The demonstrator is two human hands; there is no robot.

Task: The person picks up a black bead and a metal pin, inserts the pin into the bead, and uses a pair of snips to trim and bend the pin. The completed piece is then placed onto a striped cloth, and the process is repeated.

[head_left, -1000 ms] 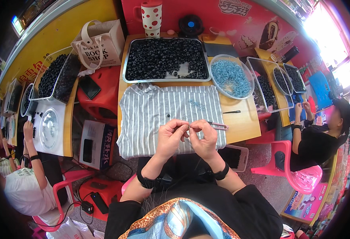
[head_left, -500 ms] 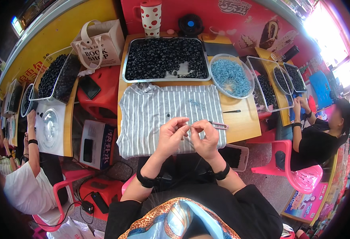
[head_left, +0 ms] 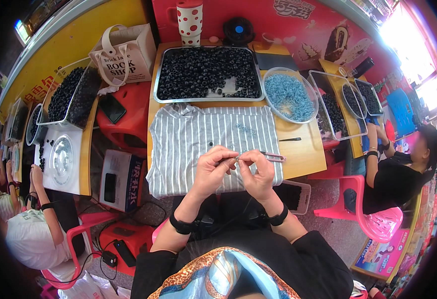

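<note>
Both my hands are raised over the near edge of a grey-and-white striped cloth (head_left: 188, 134), fingertips almost meeting. My left hand (head_left: 213, 169) is closed in a pinch, and my right hand (head_left: 258, 172) pinches just beside it. Something tiny and thin seems to be between the fingertips, too small to name. A single black bead (head_left: 210, 143) lies on the cloth beyond my left hand. Farther right on the cloth are small pale-blue bits (head_left: 246, 129). Partly behind my right hand, a slim tool with a pinkish end (head_left: 274, 157) rests on the cloth.
Beyond the cloth stands a metal tray (head_left: 208, 100) of black beads, with a round tub (head_left: 316, 107) of blue pieces at its right. A dark slender tool (head_left: 290, 139) lies on the wood. Red stools (head_left: 121, 119) and co-workers are on either side.
My hands keep their pinch almost in place. The left co-worker's hand has drawn back toward the body, uncovering a row of black beads on the white surface.
</note>
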